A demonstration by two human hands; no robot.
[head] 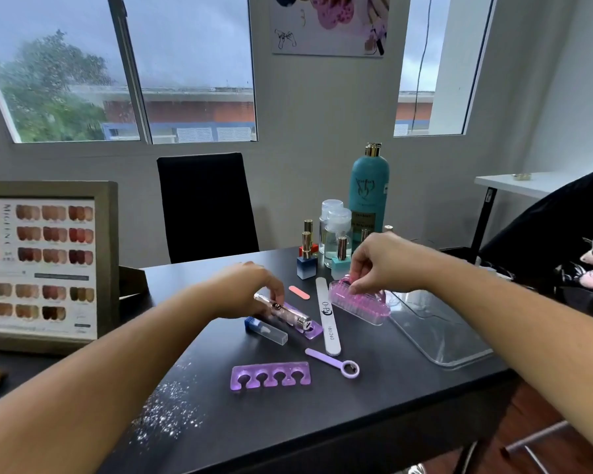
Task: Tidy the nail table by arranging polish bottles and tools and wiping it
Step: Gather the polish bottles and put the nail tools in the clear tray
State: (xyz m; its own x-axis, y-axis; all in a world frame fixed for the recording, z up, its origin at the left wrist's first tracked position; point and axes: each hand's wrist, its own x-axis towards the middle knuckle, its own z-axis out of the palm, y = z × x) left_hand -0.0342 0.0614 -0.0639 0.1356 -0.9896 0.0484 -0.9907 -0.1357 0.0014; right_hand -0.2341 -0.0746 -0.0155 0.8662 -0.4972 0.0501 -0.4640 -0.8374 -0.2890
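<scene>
Tool-sorting seemed the step in hand: just right of the long nail file [327, 319] the right hand [387, 265] pinched the pink brush [358, 304], just left of it the left hand [250, 289] had its fingers curled round the metallic clipper [283, 311], and both tools probably next needed lifting toward the clear tray [439, 333] further right.

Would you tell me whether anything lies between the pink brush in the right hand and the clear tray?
Nothing visible does. The pink brush, pinched by the right hand, borders the left edge of the clear tray. The white nail file and the left hand, gripping a metallic tool, lie left of it.
</scene>
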